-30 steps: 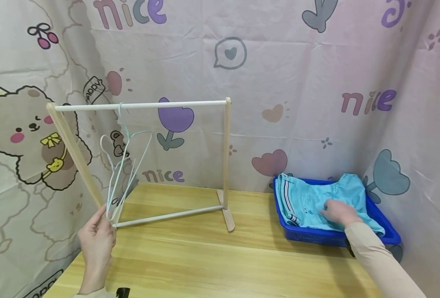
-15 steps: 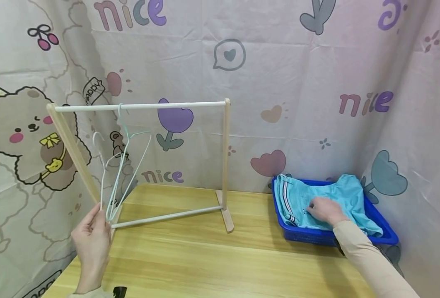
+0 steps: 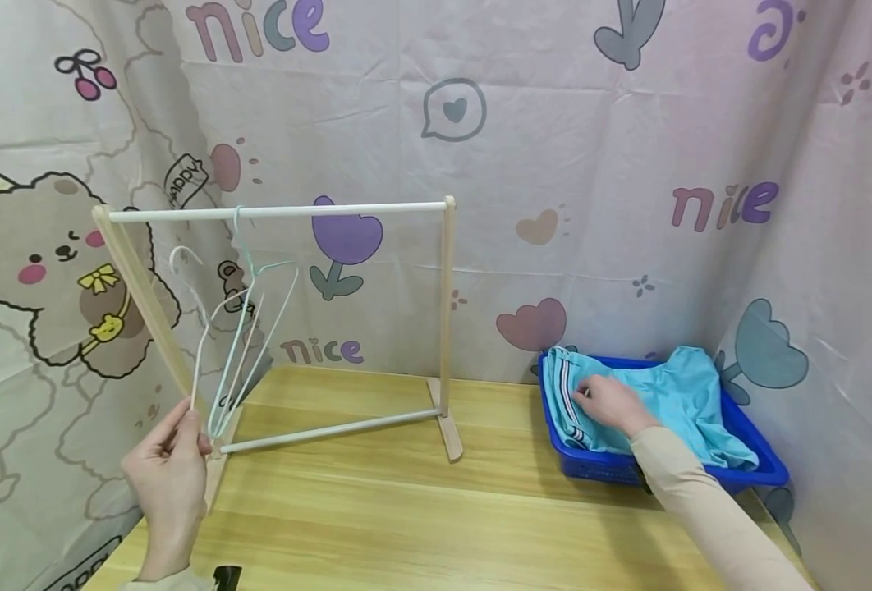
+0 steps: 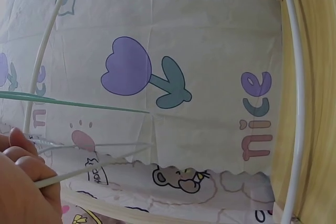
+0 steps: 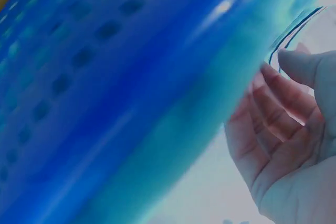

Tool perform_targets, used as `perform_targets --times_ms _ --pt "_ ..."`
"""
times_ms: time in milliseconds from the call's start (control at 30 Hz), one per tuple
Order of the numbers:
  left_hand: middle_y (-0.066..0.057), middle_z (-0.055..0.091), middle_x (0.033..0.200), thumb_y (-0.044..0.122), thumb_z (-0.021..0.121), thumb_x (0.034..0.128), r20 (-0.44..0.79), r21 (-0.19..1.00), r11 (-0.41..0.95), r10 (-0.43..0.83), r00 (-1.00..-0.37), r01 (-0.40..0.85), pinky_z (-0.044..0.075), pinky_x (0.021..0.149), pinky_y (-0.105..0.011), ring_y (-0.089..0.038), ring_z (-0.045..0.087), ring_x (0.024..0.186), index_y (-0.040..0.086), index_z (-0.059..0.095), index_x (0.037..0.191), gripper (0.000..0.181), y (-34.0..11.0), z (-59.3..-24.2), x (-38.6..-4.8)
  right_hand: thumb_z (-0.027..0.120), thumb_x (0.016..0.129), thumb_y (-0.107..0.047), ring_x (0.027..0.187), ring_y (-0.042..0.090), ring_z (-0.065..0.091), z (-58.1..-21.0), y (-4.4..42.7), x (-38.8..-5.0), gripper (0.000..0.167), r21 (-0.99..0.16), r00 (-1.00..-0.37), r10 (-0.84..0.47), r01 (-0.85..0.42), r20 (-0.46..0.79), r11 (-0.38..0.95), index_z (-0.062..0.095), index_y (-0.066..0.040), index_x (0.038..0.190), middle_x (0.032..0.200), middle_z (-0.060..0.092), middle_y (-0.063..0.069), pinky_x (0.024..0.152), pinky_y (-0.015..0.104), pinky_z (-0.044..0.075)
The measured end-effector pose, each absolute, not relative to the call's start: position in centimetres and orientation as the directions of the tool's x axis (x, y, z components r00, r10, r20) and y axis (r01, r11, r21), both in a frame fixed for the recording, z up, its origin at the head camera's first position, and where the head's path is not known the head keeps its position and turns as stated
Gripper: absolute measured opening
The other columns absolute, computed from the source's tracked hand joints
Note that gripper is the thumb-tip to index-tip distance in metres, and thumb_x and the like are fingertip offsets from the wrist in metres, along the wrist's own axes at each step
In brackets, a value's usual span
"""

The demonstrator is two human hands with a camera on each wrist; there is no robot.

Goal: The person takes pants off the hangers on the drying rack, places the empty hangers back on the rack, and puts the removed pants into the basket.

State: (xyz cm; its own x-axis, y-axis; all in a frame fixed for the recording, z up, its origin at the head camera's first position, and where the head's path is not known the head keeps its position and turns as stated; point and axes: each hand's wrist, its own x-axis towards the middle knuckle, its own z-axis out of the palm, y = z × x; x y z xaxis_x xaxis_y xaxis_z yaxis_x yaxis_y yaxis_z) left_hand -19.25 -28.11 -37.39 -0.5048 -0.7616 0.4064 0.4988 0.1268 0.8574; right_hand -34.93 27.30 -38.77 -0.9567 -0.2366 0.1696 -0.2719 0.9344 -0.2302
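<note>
My left hand (image 3: 170,468) pinches a white hanger (image 3: 196,369) low on one side, its hook up and free of the rail. A mint-green hanger (image 3: 247,253) hangs from the top rail (image 3: 347,209) of a small wooden rack just beyond. In the left wrist view the fingers curl round the white hanger's wire (image 4: 79,172). Over the blue basket (image 3: 598,468) on the right, my right hand (image 3: 609,402) is above folded light-blue clothing (image 3: 672,410), near its striped band (image 3: 567,390). The right wrist view shows loosely bent fingers (image 5: 281,95) holding nothing.
The rack's right post (image 3: 447,320) and lower bar (image 3: 332,431) stand between the hands. Everything rests on a wood-grain table (image 3: 406,517). Printed curtains (image 3: 406,148) enclose the back and both sides.
My left hand has shifted left, drawing the white hanger away from the mint-green one. My right hand has moved left across the clothing toward the striped band; the clothing stays put.
</note>
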Motion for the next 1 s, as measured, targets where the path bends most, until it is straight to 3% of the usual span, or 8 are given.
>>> perform_targets --times_ms 133,300,500,700,1000 --pt "0.008 0.061 0.054 0.005 0.065 0.0925 0.428 0.838 0.13 -0.759 -0.491 0.529 0.03 0.035 -0.013 -0.002 0.048 0.042 -0.004 0.071 0.112 0.022 -28.2 -37.1 -19.3 0.061 0.095 -0.018 0.066 0.016 0.058 -38.4 25.4 -35.5 0.017 -0.242 -0.941 -0.243 -0.299 0.238 0.923 0.073 -0.006 0.094 0.083 0.069 0.005 0.059 0.034 0.048" --pt "0.009 0.062 0.057 0.005 0.065 0.0922 0.446 0.835 0.158 -0.755 -0.48 0.527 0.031 0.037 -0.013 -0.002 0.048 0.043 -0.005 0.071 0.112 0.023 -28.1 -36.9 -19.1 0.061 0.096 -0.017 0.067 0.015 0.059 -38.0 22.5 -36.0 0.017 -0.251 -0.932 -0.258 -0.322 0.256 0.913 0.074 -0.007 0.099 0.086 0.07 0.005 0.061 0.034 0.05" --pt "0.021 0.062 0.06 0.008 0.064 0.0931 0.507 0.842 0.323 -0.75 -0.426 0.433 0.033 0.039 -0.012 0.003 0.046 0.043 0.0 0.073 0.111 0.021 -28.0 -36.5 -18.8 0.063 0.095 -0.016 0.06 0.014 0.054 -37.8 18.8 -36.5 0.015 -0.289 -0.925 -0.285 -0.353 0.252 0.89 0.075 -0.01 0.09 0.073 0.066 0.002 0.055 0.03 0.045" --pt "0.029 0.064 0.07 0.008 0.064 0.0923 0.54 0.828 0.389 -0.749 -0.385 0.404 0.037 0.043 -0.008 0.009 0.049 0.05 0.003 0.074 0.109 0.02 -27.9 -36.2 -18.7 0.065 0.093 -0.018 0.069 0.015 0.063 -38.5 14.9 -36.8 0.014 -0.267 -0.907 -0.31 -0.386 0.285 0.883 0.077 -0.01 0.095 0.084 0.072 0.004 0.067 0.037 0.054" --pt "0.032 0.063 0.073 0.009 0.065 0.0927 0.555 0.82 0.41 -0.74 -0.38 0.398 0.038 0.046 -0.007 0.009 0.05 0.054 0.005 0.075 0.109 0.019 -27.7 -35.9 -18.4 0.062 0.096 -0.026 0.077 0.016 0.067 -38.8 10.8 -37.3 0.019 -0.298 -0.898 -0.308 -0.401 0.313 0.866 0.078 -0.014 0.101 0.09 0.074 0.001 0.071 0.038 0.055"
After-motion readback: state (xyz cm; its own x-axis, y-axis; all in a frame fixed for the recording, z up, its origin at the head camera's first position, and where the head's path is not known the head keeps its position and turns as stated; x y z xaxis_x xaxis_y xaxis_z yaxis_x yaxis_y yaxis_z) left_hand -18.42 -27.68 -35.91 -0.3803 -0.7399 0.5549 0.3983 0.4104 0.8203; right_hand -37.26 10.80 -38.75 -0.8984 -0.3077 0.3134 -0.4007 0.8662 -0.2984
